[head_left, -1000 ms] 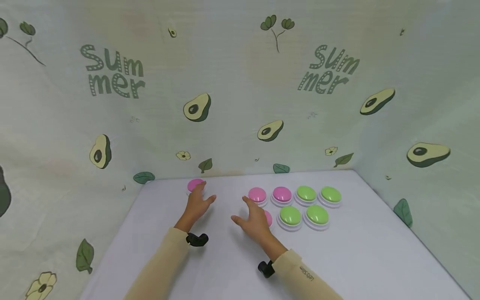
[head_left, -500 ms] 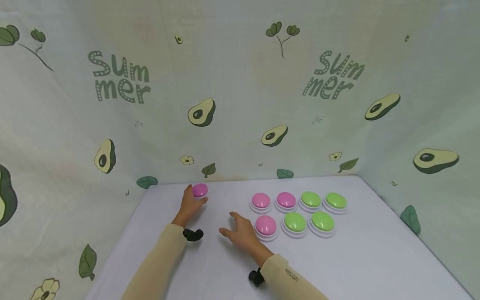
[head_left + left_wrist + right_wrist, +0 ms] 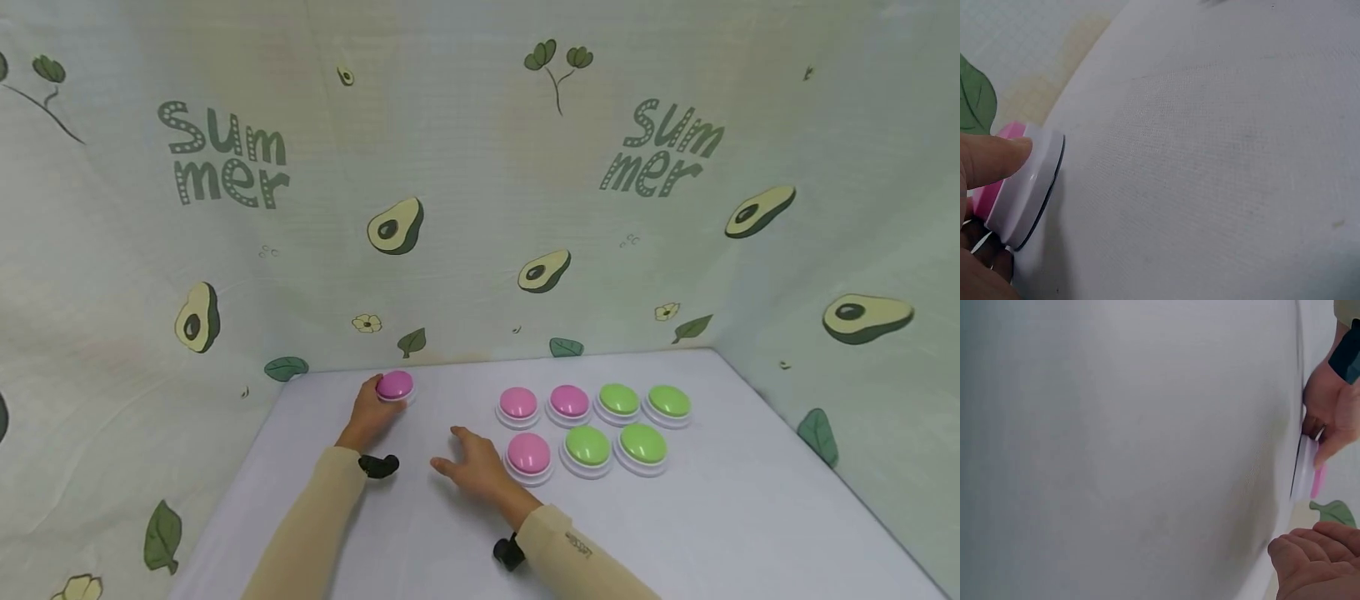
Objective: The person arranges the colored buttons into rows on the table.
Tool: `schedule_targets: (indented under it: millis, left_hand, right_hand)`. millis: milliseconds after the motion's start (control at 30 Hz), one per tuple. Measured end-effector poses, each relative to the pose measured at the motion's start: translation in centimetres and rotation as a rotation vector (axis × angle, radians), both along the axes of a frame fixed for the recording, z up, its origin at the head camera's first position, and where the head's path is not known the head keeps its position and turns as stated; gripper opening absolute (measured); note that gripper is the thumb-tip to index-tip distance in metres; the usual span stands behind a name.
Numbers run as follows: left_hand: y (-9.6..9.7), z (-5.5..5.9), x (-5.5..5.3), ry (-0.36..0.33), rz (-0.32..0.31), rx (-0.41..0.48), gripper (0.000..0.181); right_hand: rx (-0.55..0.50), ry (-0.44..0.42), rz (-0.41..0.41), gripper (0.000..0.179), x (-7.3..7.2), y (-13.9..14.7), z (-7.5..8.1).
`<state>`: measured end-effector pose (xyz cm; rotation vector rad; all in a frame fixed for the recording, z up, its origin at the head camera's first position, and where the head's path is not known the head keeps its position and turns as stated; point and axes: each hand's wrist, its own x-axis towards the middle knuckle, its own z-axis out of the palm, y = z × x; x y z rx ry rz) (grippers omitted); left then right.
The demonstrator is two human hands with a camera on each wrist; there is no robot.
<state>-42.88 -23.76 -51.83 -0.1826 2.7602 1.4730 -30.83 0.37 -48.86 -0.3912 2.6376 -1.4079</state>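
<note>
At the far left of the white table sits a pink push button (image 3: pixel 395 384) with a white round base. My left hand (image 3: pixel 371 414) grips it from the left front. In the left wrist view the thumb (image 3: pixel 997 157) lies on the white base (image 3: pixel 1029 184), and other fingers curl under its opposite side. My right hand (image 3: pixel 477 467) hovers over the table with fingers spread and nothing held. Close to its right is another pink push button (image 3: pixel 528 454), apart from the fingers. The right wrist view shows my right palm (image 3: pixel 1322 569) and, beyond it, the gripped button (image 3: pixel 1310 465).
Two more pink push buttons, one lighter (image 3: pixel 518 403) and one deeper pink (image 3: pixel 569 402), stand in the back row. Several green push buttons (image 3: pixel 642 444) stand right of the pink ones. A printed cloth (image 3: pixel 465 167) rises behind the table (image 3: pixel 720 533) and along its sides.
My left hand has come down from over the far-left button to its side and taken hold of it. My right hand has moved left, uncovering the front pink button.
</note>
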Motion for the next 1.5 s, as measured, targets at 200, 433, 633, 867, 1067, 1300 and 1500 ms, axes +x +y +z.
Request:
schedule_targets:
  millis: [200, 433, 633, 867, 1067, 1300, 1500]
  left_hand:
    - [-0.1, 0.2, 0.8, 0.030, -0.079, -0.011, 0.082]
    - [0.1, 0.1, 1.4, 0.038, -0.160, 0.031, 0.076]
    - [0.9, 0.1, 1.6, 0.063, -0.250, 0.019, 0.083]
    - [0.9, 0.4, 2.7, 0.049, -0.305, -0.012, 0.079]
    - [0.9, 0.7, 3.4, 0.065, -0.325, 0.008, 0.067]
    - [0.8, 0.6, 4.0, 0.080, -0.311, 0.031, 0.057]
    - [0.7, 0.6, 4.7, 0.079, -0.276, 0.051, 0.050]
  right_hand:
    - [0.022, -0.015, -0.003, 0.069, -0.5, -0.2, 0.2]
    - [0.036, -0.038, -0.011, 0.067, -1.5, -0.6, -0.2]
    - [0.044, -0.042, 0.006, 0.064, -1.9, -0.4, 0.0]
    - [0.027, -0.055, 0.018, 0.065, -2.1, -0.5, -0.1]
    - [0.042, -0.043, -0.007, 0.066, -2.4, -0.7, -0.1]
    - [0.029, -0.049, -0.021, 0.066, -2.6, -0.9, 0.0]
    - [0.026, -0.029, -0.036, 0.066, -2.7, -1.2, 0.0]
